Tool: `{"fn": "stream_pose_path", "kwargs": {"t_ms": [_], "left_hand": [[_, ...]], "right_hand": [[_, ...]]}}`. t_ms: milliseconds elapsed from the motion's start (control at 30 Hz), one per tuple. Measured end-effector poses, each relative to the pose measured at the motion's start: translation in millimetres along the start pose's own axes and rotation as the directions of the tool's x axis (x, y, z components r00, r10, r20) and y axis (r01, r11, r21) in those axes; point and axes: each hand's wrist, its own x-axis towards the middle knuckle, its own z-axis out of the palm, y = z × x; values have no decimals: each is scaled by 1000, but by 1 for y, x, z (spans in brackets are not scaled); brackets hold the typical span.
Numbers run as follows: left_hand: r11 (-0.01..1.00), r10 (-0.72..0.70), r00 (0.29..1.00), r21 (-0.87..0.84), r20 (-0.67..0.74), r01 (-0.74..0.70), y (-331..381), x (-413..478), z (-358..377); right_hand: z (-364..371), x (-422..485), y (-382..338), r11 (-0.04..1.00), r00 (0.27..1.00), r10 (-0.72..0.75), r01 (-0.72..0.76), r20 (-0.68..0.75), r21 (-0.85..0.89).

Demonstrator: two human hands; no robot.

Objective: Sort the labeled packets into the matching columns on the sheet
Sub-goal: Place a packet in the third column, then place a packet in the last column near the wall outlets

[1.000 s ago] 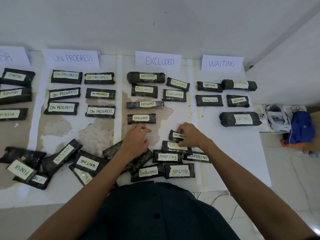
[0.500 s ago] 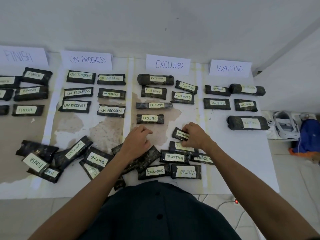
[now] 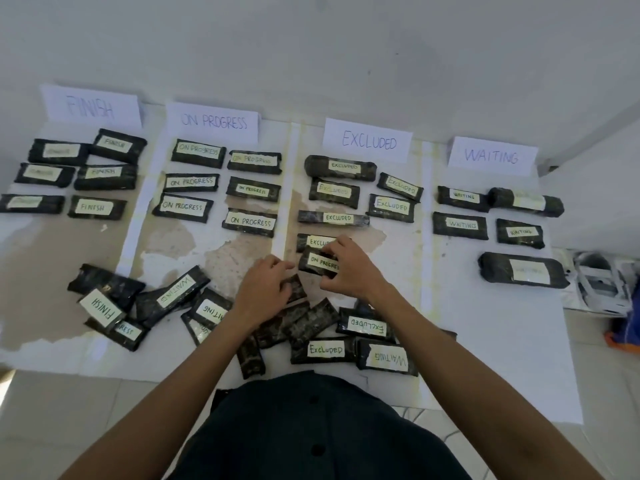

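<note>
An ON PROGRESS packet (image 3: 320,263) is pinched at its right end by the fingers of the right hand (image 3: 349,268), just below the EXCLUDED sign (image 3: 367,142) column's lowest packet (image 3: 313,241). The left hand (image 3: 265,292), fingers loosely curled, is rested on the unsorted packets (image 3: 294,320) lower down the sheet (image 3: 485,323).

Right hand (image 3: 349,268) lifted ON PROGRESS packet (image 3: 320,263) leftward.

ON PROGRESS packet (image 3: 322,263) in right hand (image 3: 349,268)
</note>
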Motion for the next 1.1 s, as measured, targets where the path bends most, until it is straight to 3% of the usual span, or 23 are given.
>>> {"fn": "stream_pose_path", "kwargs": {"t_ms": [233, 467, 700, 800, 933, 1033, 1100], "left_hand": [[974, -199, 980, 106, -19, 200, -66, -18, -34], [932, -317, 948, 180, -15, 315, -124, -31, -61], [913, -329, 930, 308, 162, 269, -149, -42, -65], [948, -263, 951, 224, 160, 224, -154, -47, -65], [980, -200, 978, -4, 63, 200, -150, -49, -72], [940, -254, 965, -219, 62, 262, -145, -46, -79], [849, -339, 938, -407, 73, 338, -139, -41, -83]], "right_hand": [[41, 77, -69, 967, 981, -161, 178, 106, -180], [78, 114, -101, 941, 963, -172, 223, 207, -253], [82, 106, -102, 944, 975, -144, 187, 170, -273], [78, 95, -110, 960, 985, -116, 143, 124, -240], [78, 71, -127, 999, 997, -45, 45, 55, -4], [80, 54, -143, 977, 996, 54, -67, 69, 204], [83, 46, -155, 936, 990, 105, -130, 91, 326]]}}
